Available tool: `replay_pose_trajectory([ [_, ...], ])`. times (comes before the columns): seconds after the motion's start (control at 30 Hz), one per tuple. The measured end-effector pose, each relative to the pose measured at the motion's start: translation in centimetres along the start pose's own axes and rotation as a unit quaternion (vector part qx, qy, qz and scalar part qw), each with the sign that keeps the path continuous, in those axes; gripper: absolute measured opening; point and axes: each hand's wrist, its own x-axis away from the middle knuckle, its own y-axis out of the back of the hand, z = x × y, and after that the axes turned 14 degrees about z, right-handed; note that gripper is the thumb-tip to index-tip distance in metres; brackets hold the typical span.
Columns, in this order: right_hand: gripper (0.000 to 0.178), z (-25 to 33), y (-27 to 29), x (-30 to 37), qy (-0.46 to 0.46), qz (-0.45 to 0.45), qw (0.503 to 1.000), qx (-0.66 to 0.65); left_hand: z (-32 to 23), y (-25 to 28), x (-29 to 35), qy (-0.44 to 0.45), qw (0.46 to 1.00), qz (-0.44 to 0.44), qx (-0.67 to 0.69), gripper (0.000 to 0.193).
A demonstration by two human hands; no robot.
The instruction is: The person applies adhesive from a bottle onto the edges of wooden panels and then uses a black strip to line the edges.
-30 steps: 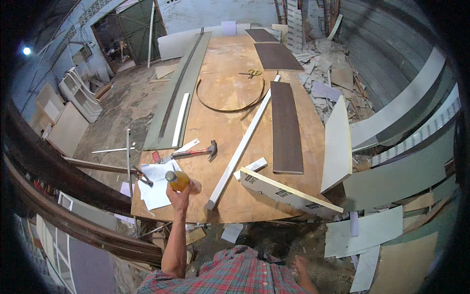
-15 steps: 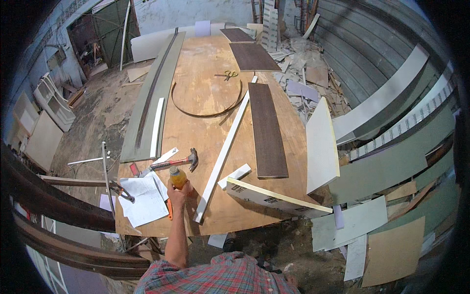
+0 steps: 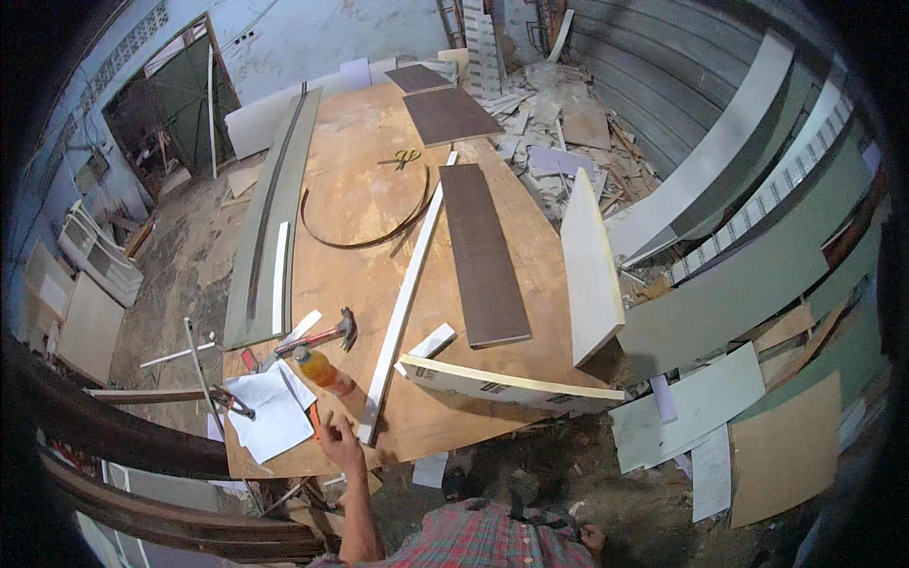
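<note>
My left hand [image 3: 342, 447] is over the near edge of the wooden table, fingers apart and holding nothing. Just beyond it a bottle [image 3: 327, 372] of orange-yellow liquid stands by itself on the tabletop. An orange-handled tool [image 3: 315, 422] lies beside my fingers, partly covering the white paper sheets [image 3: 267, 414]. To the right of the hand runs a long white strip [image 3: 409, 293]. Behind the bottle rests a claw hammer [image 3: 327, 333] with a red and black handle. Part of my right hand [image 3: 592, 539] shows low beside my shirt; its fingers are too unclear to read.
Pliers [image 3: 237, 405] lie on the papers. Dark brown boards [image 3: 483, 256], a curved dark band [image 3: 365, 244] and yellow-handled scissors [image 3: 405, 157] occupy the wooden table [image 3: 360, 123]. A white panel [image 3: 589, 275] stands at its right edge. Offcuts and leaning sheets crowd the floor on the right.
My left hand has let go of the bottle and drawn back toward me; the bottle stays on the table. The view has shifted, and part of my right hand now shows more clearly.
</note>
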Motion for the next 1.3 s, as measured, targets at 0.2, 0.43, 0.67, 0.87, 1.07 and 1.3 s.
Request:
replay_pose_trajectory([
  [0.2, 0.054, -5.4, 6.5, -8.8, 0.031, -0.168, 0.966, 0.195, -14.0, -11.0, 6.3, -0.329, 0.944, -0.014, 0.004, 0.061],
  [0.43, 0.036, -7.6, 20.8, -9.3, 0.076, -0.098, 0.938, -0.324, -26.4, -29.1, 21.1, -0.397, 0.869, 0.247, 0.163, 0.029],
  [0.67, 0.026, -22.2, 35.1, -8.1, 0.014, -0.132, 0.881, -0.454, -17.8, -50.1, 41.2, -0.304, 0.528, 0.775, -0.171, 0.045],
  [0.87, 0.024, -16.5, 34.6, -4.2, -0.008, -0.115, 0.928, -0.353, -16.4, -51.6, 46.1, -0.09, 0.266, 0.853, -0.439, 0.051],
  [1.07, 0.025, -5.3, 39.5, -7.4, 0.037, -0.086, 0.948, -0.303, -4.8, -64.7, 43.9, -0.112, 0.479, 0.792, -0.362, 0.047],
  [1.3, 0.026, 11.6, 46.2, -17.7, 0.092, -0.013, 0.968, -0.235, 1.1, -74.7, 35.0, -0.039, 0.518, 0.711, -0.474, 0.03],
])
